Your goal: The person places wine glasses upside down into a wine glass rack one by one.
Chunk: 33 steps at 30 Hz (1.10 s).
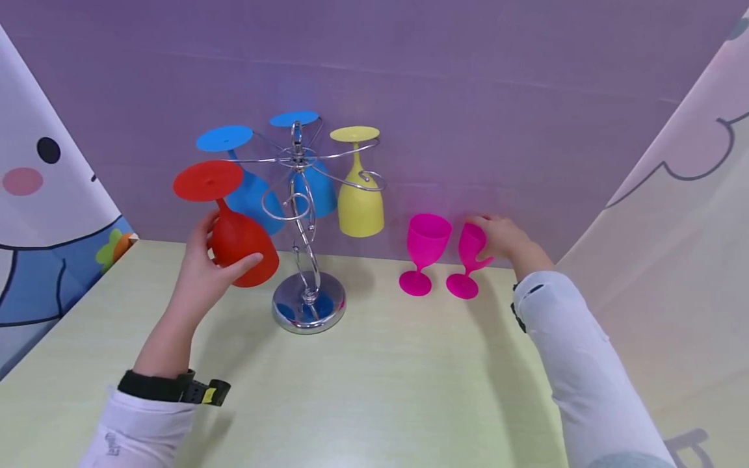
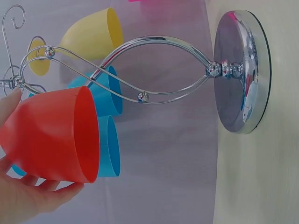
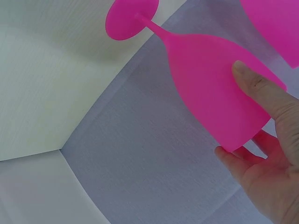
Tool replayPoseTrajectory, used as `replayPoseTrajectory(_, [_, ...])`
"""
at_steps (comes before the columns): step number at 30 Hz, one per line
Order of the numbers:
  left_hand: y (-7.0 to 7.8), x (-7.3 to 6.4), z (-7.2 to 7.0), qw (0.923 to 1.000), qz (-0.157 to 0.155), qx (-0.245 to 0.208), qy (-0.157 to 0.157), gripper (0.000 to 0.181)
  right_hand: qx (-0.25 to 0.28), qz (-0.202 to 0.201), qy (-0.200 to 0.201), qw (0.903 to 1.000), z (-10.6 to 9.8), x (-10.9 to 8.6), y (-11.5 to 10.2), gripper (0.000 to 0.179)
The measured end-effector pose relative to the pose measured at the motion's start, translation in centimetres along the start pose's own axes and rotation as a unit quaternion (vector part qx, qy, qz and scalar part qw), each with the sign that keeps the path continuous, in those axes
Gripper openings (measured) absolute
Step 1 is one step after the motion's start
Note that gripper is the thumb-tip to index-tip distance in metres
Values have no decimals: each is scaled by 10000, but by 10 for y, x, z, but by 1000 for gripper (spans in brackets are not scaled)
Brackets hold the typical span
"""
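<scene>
My left hand point(image 1: 201, 266) grips the bowl of a red goblet point(image 1: 242, 244), which is upside down and tilted, its foot up beside the end of a rack arm. A chrome stemware rack point(image 1: 309, 302) stands just right of it. Two blue goblets point(image 1: 253, 198) and a yellow goblet point(image 1: 359, 201) hang upside down from its curled arms. At the right, my right hand point(image 1: 500, 237) holds a pink goblet point(image 1: 470, 247) by the bowl near its rim, thumb on the near side in the right wrist view. A second pink goblet point(image 1: 429, 240) stands upright just left of it.
Behind everything rises a purple backdrop point(image 1: 497, 97). The pale wood-grain table point(image 1: 409, 390) spreads in front of the rack. Cartoon-printed panels point(image 1: 47, 195) flank both sides, and the right one slopes close to my right forearm.
</scene>
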<state>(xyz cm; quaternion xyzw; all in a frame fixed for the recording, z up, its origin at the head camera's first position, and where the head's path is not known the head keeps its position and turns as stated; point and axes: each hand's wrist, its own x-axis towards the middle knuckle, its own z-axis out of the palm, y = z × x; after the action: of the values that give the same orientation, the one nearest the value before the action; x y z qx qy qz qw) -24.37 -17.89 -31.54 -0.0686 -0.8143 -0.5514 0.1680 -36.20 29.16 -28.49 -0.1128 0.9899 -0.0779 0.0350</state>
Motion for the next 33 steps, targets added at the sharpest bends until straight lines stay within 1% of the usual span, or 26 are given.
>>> replayPoseTrajectory(7, [2, -2, -4, 9999, -57, 27, 92, 90, -91, -32, -4, 10000, -1, 0, 1, 86])
replayPoseTrajectory(13, [4, -1, -9, 9994, 68, 198, 291, 88, 58, 57, -23, 10000, 0, 0, 1, 86])
replayPoseTrajectory(20, [13, -4, -21, 9986, 115, 312, 423, 88, 188, 108, -1, 9998, 0, -1, 0, 87])
replayPoseTrajectory(23, [20, -6, -27, 9983, 226, 396, 351, 92, 199, 127, -27, 9997, 0, -1, -1, 87])
replayPoseTrajectory(27, [30, -9, -35, 9973, 490, 530, 131, 94, 210, 135, -18, 9997, 1, 0, -1, 88])
replayPoseTrajectory(29, [35, -10, -38, 9962, 582, 647, 73, 93, 236, 134, -17, 9996, 1, 0, -1, 87])
replayPoseTrajectory(31, [39, -11, -40, 9949, 582, 820, 26, 92, 228, 135, -21, 9996, 1, 0, -1, 87])
replayPoseTrajectory(33, [42, -12, -42, 9940, 516, 966, -11, 93, 227, 148, -29, 9996, 1, -1, -1, 87])
